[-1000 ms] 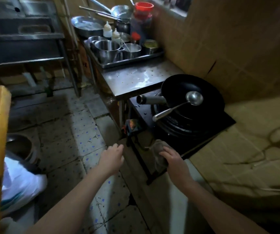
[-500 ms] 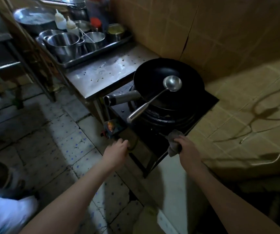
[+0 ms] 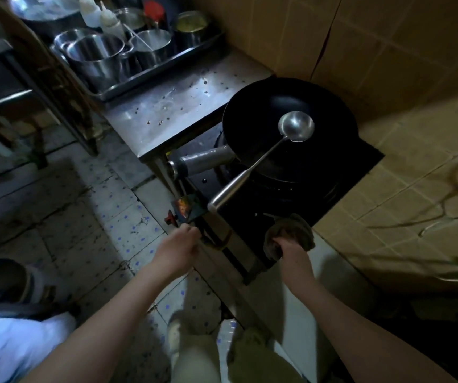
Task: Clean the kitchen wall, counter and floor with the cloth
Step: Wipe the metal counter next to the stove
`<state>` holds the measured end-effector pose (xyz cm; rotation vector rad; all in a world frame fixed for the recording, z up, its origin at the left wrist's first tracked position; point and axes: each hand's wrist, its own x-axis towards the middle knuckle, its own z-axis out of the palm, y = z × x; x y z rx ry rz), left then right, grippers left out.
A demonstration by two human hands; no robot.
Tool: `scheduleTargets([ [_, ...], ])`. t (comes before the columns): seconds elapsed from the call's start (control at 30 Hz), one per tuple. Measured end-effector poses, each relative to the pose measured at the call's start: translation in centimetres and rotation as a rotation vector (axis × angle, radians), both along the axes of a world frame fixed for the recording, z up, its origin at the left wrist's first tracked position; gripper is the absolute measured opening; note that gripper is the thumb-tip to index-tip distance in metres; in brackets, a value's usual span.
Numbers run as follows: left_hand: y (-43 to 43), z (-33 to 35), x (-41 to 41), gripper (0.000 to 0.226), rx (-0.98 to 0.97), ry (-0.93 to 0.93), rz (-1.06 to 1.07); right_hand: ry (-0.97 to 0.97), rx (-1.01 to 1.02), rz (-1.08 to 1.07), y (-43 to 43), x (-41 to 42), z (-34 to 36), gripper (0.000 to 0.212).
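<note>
My right hand (image 3: 291, 251) grips a bunched grey-brown cloth (image 3: 291, 230) at the front right corner of the black stove (image 3: 341, 183). The cloth touches the stove's front edge, just left of the tan tiled counter (image 3: 404, 205). My left hand (image 3: 176, 248) hangs with loosely curled fingers at the stove's front left corner, below a small red knob (image 3: 170, 218); whether it touches the frame is unclear. The tan tiled wall (image 3: 374, 42) rises behind the stove. The speckled tile floor (image 3: 106, 217) lies to the left.
A black wok (image 3: 272, 111) with a steel ladle (image 3: 295, 127) sits on the stove, both handles jutting toward me. A steel table (image 3: 172, 106) carries a tray of metal pots (image 3: 97, 53) and squeeze bottles. A metal bowl (image 3: 1, 280) sits on the floor at left.
The view has tilted down and closer to the stove. My right hand with the cloth has stayed at the stove's front right corner. My left hand reached forward to the stove's front left corner.
</note>
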<state>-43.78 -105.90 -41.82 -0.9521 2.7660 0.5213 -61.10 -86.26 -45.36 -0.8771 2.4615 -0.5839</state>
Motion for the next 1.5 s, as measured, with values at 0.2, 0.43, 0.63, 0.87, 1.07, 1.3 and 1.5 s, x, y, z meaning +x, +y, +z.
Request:
scheduleTargets([
  [0.2,-5.6,0.3,-0.6,0.024,-0.065,0.031,-0.077,0.079,0.103,-0.01,-3.4,1.3,-0.1,0.038],
  [0.43,-14.5,0.4,-2.0,0.03,-0.103,-0.105,-0.306,-0.079,0.007,-0.145,-10.6,4.6,0.2,0.025],
  [0.63,-19.6,0.5,-2.9,0.034,-0.135,-0.11,-0.469,-0.112,0.01,-0.312,-11.2,5.3,0.6,0.028],
  [0.87,-20.4,1.3,-4.9,0.036,-0.125,-0.103,-0.552,-0.037,0.077,-0.599,-7.6,5.2,1.1,0.04],
  [1.07,-21.0,2.3,-5.8,0.033,-0.157,-0.073,-0.541,-0.038,0.062,-0.659,-9.8,5.8,0.5,0.039],
  [1.3,-23.9,3.1,-6.3,0.031,-0.112,-0.063,-0.562,-0.004,-0.051,-0.666,-13.5,7.2,-0.3,0.025],
  [1.5,-30.5,3.8,-9.3,0.027,-0.06,-0.06,-0.584,-0.171,-0.226,-0.888,-21.5,7.7,-0.8,0.03],
])
